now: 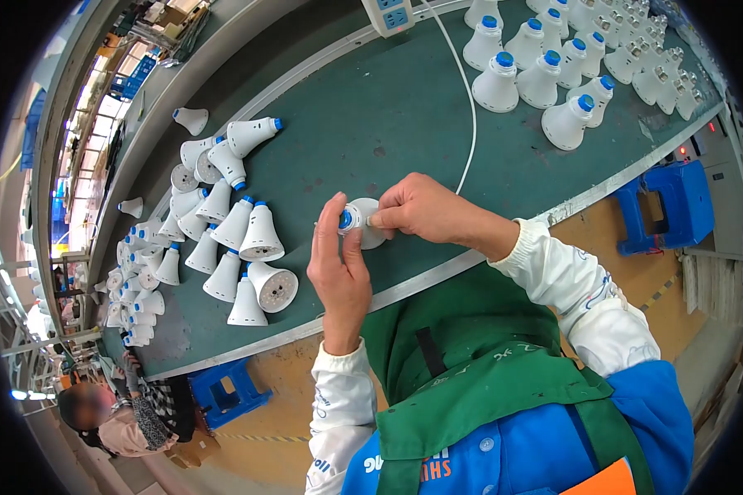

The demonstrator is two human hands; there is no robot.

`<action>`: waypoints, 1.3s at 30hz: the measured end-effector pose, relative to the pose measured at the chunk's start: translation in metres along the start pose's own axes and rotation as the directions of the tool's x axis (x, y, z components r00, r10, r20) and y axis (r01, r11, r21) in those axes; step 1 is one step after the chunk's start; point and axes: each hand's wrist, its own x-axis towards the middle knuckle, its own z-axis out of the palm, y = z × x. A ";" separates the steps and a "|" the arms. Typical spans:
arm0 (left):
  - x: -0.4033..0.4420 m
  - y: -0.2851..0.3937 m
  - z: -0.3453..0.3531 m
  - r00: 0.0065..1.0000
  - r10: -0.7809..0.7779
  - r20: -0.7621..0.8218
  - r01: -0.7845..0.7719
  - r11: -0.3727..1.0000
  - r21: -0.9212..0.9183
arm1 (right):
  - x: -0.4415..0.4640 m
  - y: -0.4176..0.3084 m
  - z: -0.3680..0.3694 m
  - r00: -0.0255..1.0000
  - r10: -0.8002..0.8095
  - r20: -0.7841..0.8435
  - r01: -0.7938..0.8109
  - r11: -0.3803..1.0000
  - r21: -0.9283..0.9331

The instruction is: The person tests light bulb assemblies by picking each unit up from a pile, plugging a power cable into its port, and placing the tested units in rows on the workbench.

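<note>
A white cone-shaped lamp housing (374, 237) with a blue cap stands on the green bench (388, 107) near its front edge. My left hand (338, 268) holds it around the capped neck, with the fingers on one side and the thumb on the other. The fingers of my right hand (417, 208) are pinched together against the neck from the right; what they grip, if anything, is too small to make out.
Many similar housings (260, 235) lie in a pile on the left; others (565, 124) stand in rows at the upper right. A white cable (470, 107) runs from a power strip (390, 16). Blue stools (681, 202) stand by the bench. Another person (136, 421) sits at lower left.
</note>
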 end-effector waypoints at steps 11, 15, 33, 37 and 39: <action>-0.005 0.001 0.030 0.976 0.069 -0.204 -0.066 0.998 0.024 | -0.011 0.006 0.002 0.952 -0.283 -0.112 0.198 0.856 -0.478; -0.004 0.002 0.029 0.984 0.015 -0.179 -0.012 1.000 0.016 | -0.017 0.003 -0.002 0.959 -0.250 -0.130 0.155 0.854 -0.497; -0.002 0.002 0.029 0.985 -0.033 -0.170 0.011 0.991 -0.131 | -0.014 0.005 0.001 0.955 -0.270 -0.120 0.183 0.859 -0.479; -0.003 0.000 0.030 0.978 0.008 -0.207 -0.031 0.993 -0.111 | -0.013 0.005 0.002 0.958 -0.266 -0.105 0.187 0.860 -0.476; -0.003 -0.001 0.030 0.979 0.011 -0.205 -0.034 0.994 -0.104 | -0.013 0.004 0.003 0.960 -0.263 -0.096 0.188 0.858 -0.478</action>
